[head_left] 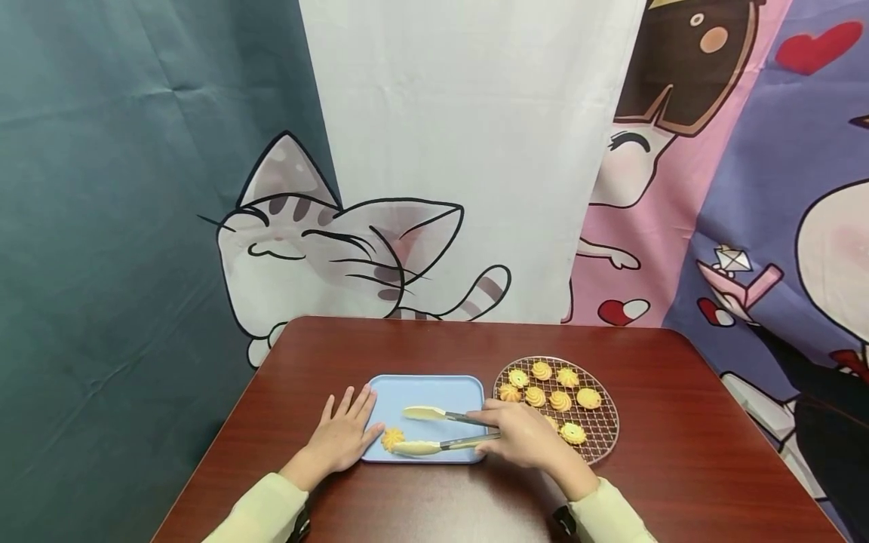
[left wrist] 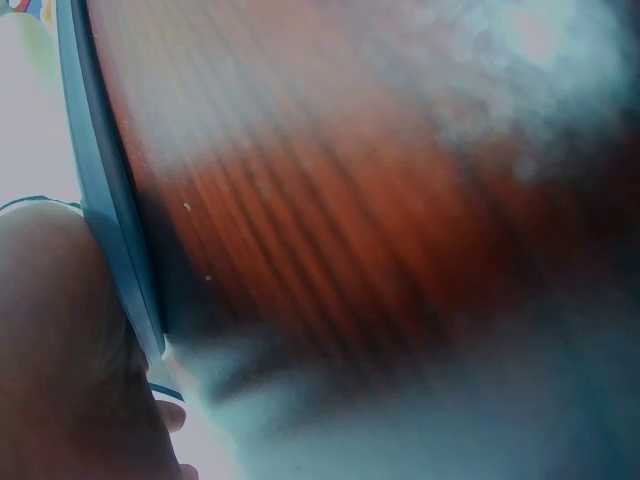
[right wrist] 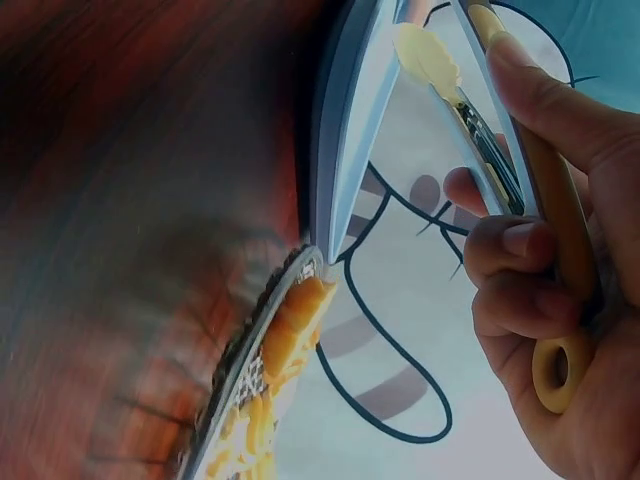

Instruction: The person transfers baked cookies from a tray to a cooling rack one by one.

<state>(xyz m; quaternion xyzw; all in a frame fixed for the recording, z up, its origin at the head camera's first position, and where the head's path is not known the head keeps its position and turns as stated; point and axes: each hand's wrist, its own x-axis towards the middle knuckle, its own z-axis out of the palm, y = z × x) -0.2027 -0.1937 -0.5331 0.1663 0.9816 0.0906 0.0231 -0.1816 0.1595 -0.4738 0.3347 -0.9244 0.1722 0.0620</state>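
Note:
A pair of tongs with pale yellow tips is gripped in my right hand, its arms spread apart over the blue tray. One swirled cookie lies at the tray's lower left, beside the nearer tong tip; nothing shows between the tips. My left hand lies with fingers extended, touching the tray's left edge. Right of the tray, several cookies sit on a round wire rack, partly hidden behind my right hand. The left wrist view shows part of the left hand and a blurred tabletop.
Tray and rack stand on a reddish-brown wooden table. Behind its far edge hangs a cloth backdrop printed with a cartoon cat and other figures.

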